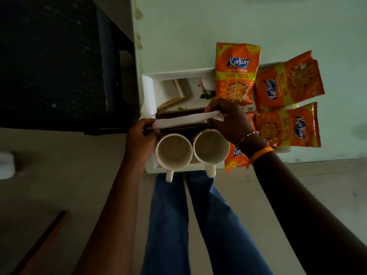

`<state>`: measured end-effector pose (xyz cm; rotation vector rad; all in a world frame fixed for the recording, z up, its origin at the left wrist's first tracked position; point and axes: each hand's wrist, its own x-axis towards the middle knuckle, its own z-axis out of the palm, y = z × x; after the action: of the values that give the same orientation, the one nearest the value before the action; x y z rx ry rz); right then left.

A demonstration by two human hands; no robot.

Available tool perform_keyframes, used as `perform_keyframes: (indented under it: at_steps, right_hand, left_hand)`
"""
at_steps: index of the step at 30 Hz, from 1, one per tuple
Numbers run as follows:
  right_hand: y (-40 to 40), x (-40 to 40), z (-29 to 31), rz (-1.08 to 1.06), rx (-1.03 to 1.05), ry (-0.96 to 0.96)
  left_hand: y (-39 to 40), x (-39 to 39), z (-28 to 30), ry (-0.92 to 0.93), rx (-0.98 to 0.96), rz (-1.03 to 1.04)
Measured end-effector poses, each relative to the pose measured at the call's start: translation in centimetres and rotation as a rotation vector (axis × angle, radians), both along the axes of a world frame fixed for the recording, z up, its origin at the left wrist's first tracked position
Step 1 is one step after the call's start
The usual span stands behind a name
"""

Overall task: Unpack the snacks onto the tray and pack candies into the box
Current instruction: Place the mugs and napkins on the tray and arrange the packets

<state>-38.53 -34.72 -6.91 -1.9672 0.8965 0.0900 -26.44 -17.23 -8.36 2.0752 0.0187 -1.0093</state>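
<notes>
A white tray (174, 73) lies on the pale green surface. In it are two white mugs (174, 151) side by side at the near edge, and a picture print shows on its floor. My left hand (141, 133) and my right hand (230, 120) each grip one end of a white paper strip (184, 120) stretched across a dark box (178, 114) in the tray. Several orange Kurkure snack packets (236, 74) lie on the right part of the tray and beside it.
A dark block-shaped object (59, 62) stands to the left of the tray. My legs in blue jeans (190, 225) are below. A reddish bar (43, 241) lies on the floor at lower left, and a white thing (6, 163) sits at the left edge.
</notes>
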Motion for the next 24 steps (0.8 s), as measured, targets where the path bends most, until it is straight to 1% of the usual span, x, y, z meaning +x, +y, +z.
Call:
perform_keyframes:
  at_steps: [5,9,13,16,19,22,24]
  right_hand:
    - [0.1,-0.5,-0.8,-0.093,-0.037,-0.023]
    - [-0.3,-1.0,-0.9,-0.112,-0.004,-0.038]
    - [-1.7,-2.1,-0.4,-0.342,0.013,-0.009]
    - [-3.7,-2.8,-0.6,-0.503,0.018,0.024]
    - [-5.6,-2.8,-1.4,-0.568,0.111,0.087]
    - [-6.6,-2.4,-2.4,-0.487,0.095,0.182]
    - [-6.6,-2.0,-2.9,-0.452,0.038,0.19]
  left_hand:
    - [0.0,-0.5,-0.1,-0.056,0.033,-0.043]
    - [-0.1,-0.7,0.9,-0.096,0.008,0.003]
    - [-1.6,-0.4,2.8,-0.174,-0.023,0.044]
    - [-4.8,-0.4,3.9,-0.216,-0.09,0.019]
    - [-9.1,-0.9,4.0,-0.229,-0.126,-0.147]
    - [-13.5,-1.7,3.1,-0.189,-0.019,-0.425]
    - [-15.6,-2.5,2.5,-0.132,0.062,-0.602]
